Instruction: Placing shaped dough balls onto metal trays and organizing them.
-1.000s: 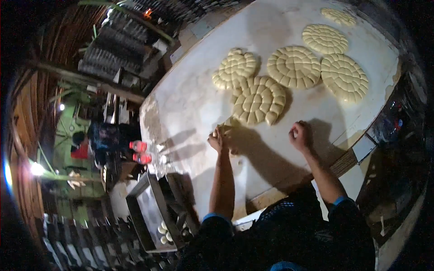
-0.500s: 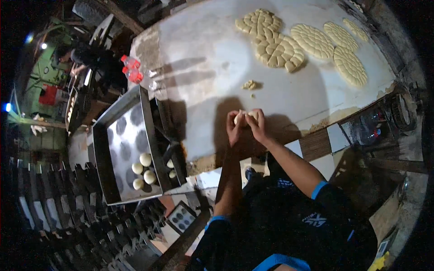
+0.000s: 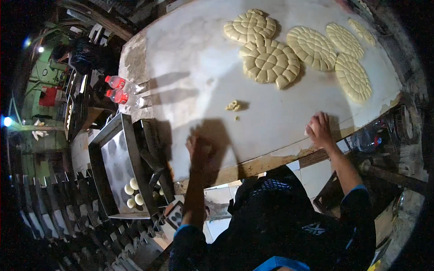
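Head view: The fingers of the right hand (image 3: 320, 131), bent and close together, cup the bench (image 3: 194, 58) at 3 o'clock from mid-view, a pale lump (image 3: 309, 130), apparently dough, showing at the thumb side; whether they grip it, one cannot tell. The left hand (image 3: 197, 148), near mid-view toward 8 o'clock, sits in shadow, its hold unreadable. At 1 o'clock lies a torn dough scrap (image 3: 233, 106). Beyond, from 12 to 2 o'clock, rest six dough rounds (image 3: 271, 62), cut into segments. The dough looks light, soft and easily dented, perhaps tacky; a segment is best lifted by its outer edge, a lump cradled under the palm. Pale dough balls (image 3: 139, 199) cluster in a metal tray (image 3: 113, 158) at 8 o'clock; two red-marked bottles (image 3: 118, 96) and a dark-clad co-worker (image 3: 85, 56) appear at 10.
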A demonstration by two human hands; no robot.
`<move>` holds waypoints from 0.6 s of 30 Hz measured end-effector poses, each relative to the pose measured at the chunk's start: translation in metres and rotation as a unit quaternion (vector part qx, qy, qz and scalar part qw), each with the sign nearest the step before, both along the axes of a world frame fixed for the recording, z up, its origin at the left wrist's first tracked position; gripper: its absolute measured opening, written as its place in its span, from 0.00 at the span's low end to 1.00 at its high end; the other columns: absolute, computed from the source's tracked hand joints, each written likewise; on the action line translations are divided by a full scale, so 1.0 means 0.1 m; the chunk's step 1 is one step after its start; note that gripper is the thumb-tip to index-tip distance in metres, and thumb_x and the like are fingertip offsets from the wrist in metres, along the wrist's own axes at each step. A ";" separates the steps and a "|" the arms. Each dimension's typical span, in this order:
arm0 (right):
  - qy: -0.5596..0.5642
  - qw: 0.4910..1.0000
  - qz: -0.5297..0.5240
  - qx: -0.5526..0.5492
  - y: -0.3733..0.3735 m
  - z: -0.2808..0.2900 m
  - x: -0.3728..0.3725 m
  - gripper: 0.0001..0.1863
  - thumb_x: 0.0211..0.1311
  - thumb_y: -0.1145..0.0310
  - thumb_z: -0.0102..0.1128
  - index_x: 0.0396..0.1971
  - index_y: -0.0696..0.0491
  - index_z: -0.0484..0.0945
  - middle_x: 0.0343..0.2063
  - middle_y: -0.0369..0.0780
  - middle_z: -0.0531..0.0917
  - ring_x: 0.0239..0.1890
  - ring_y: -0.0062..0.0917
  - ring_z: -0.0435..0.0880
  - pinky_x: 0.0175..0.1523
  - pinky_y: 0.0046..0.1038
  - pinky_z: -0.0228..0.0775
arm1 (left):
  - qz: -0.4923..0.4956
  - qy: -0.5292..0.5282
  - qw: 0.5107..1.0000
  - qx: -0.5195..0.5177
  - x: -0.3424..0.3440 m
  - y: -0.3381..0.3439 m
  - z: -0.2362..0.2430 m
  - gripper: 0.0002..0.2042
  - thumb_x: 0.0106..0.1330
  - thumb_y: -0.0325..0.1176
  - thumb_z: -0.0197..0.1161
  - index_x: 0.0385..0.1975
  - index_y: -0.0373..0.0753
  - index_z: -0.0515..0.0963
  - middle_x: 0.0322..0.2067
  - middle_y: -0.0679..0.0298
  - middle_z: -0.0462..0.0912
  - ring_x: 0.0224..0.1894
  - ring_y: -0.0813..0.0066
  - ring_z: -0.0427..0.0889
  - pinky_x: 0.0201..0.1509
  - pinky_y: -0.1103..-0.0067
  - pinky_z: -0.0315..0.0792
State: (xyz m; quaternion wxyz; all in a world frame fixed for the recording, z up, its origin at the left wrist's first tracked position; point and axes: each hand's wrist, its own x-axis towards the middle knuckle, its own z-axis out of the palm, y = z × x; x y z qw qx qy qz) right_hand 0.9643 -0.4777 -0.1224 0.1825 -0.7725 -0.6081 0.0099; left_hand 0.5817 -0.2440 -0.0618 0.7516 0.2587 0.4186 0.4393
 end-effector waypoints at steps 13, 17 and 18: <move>0.089 0.985 0.126 0.081 0.51 -0.13 0.12 0.07 0.49 0.75 0.53 0.28 0.61 0.70 0.35 0.52 0.72 0.47 0.51 0.70 0.58 0.49 0.60 | -0.254 0.509 0.688 0.450 -0.16 -0.30 -0.62 0.24 0.55 0.30 0.61 0.54 0.37 0.69 0.43 0.49 0.74 0.50 0.49 0.69 0.50 0.59 0.65; 0.098 0.984 0.044 0.142 1.40 0.05 0.35 0.05 0.50 0.76 0.52 0.27 0.60 0.68 0.30 0.50 0.69 0.37 0.49 0.68 0.47 0.49 0.61 | -0.031 0.686 0.539 0.488 0.01 0.60 -0.56 0.07 0.53 0.31 0.64 0.31 0.40 0.76 0.33 0.58 0.78 0.40 0.60 0.72 0.46 0.69 0.66; 0.120 0.976 0.036 0.179 1.59 0.09 0.23 0.04 0.50 0.77 0.52 0.25 0.58 0.66 0.28 0.50 0.66 0.33 0.48 0.66 0.42 0.50 0.61 | 0.020 0.629 0.681 0.374 0.13 0.68 -0.61 0.06 0.54 0.32 0.64 0.29 0.39 0.77 0.31 0.59 0.79 0.39 0.61 0.73 0.45 0.72 0.66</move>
